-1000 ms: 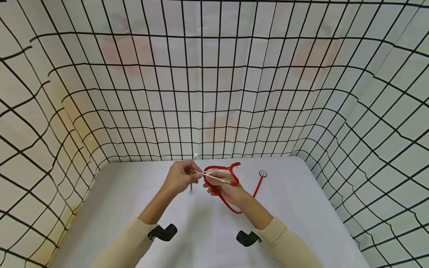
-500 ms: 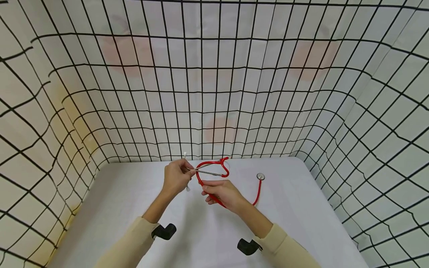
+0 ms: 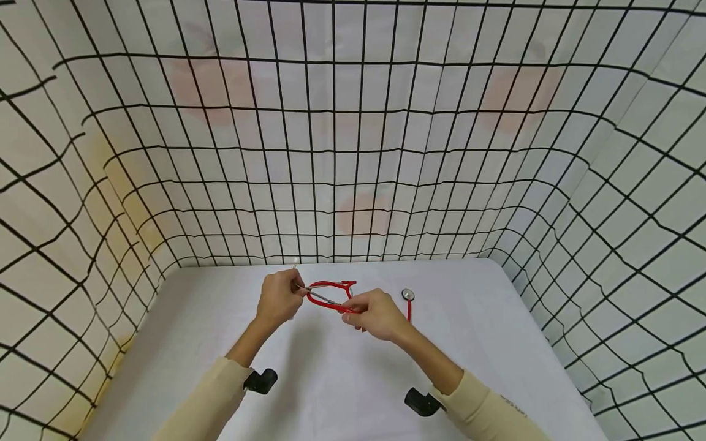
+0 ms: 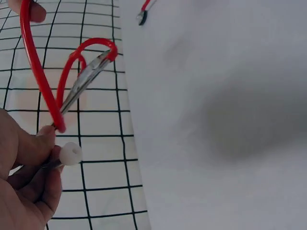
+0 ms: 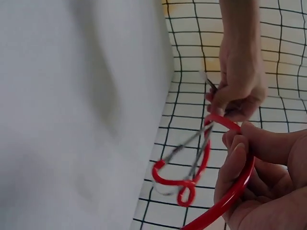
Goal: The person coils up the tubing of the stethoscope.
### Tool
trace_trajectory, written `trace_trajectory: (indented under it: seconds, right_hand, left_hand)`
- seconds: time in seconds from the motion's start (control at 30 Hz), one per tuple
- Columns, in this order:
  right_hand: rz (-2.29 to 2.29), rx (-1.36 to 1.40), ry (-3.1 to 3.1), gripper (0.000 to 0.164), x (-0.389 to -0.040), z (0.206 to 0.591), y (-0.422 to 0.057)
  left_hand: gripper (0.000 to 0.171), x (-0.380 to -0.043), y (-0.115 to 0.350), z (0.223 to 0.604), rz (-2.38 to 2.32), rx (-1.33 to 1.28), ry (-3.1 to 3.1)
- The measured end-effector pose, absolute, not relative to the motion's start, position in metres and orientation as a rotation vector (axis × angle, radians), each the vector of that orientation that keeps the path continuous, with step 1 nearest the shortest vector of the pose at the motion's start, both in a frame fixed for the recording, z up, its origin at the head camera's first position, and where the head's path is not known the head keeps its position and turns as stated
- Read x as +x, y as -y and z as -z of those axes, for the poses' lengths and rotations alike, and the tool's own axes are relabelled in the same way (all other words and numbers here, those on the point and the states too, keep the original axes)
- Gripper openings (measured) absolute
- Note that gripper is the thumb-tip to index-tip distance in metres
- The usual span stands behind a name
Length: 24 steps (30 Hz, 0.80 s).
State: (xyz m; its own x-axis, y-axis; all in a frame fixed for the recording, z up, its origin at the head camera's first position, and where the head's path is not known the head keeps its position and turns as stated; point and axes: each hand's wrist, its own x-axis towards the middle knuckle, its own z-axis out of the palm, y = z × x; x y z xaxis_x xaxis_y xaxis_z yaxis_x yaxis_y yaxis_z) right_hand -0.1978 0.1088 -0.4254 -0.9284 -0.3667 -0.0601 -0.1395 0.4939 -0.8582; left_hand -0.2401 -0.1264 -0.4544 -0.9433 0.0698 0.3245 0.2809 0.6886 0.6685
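Observation:
A stethoscope with red tubing (image 3: 325, 304) is held between my two hands above the table. My left hand (image 3: 278, 297) pinches its silver ear tubes close to the ear tips; a whitish ear tip (image 4: 71, 154) sticks out past the fingers in the left wrist view. The red tubing loops back beside the metal tubes (image 4: 84, 81). My right hand (image 3: 379, 315) grips the tubing between thumb and fingers, plainly seen in the right wrist view (image 5: 225, 203). To the right of that hand, the round chest piece (image 3: 407, 294) appears at the tubing's end.
A white-covered table (image 3: 452, 367) lies under the hands. Black grid netting (image 3: 358, 147) over pale sheets encloses its back and both sides. Small black cameras (image 3: 422, 402) sit at both sleeve cuffs.
Both ear tubes and my left hand have shifted left. My right hand has come out from behind the tubing loop and now grips the tubing. The chest piece has moved left.

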Motion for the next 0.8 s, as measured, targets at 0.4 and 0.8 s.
trace_trajectory:
  seconds: [0.4, 0.8]
  right_hand:
    - [1.378, -0.512, -2.828, 0.008, -0.213, 0.404, -0.130]
    - [1.424, -0.310, -2.649, 0.015, -0.237, 0.426, -0.155]
  left_hand:
    - [0.021, -0.224, 0.117, 0.435, 1.159, -0.694, 2.879]
    - [0.018, -0.208, 0.105, 0.408, 1.391, -1.009, 2.925]
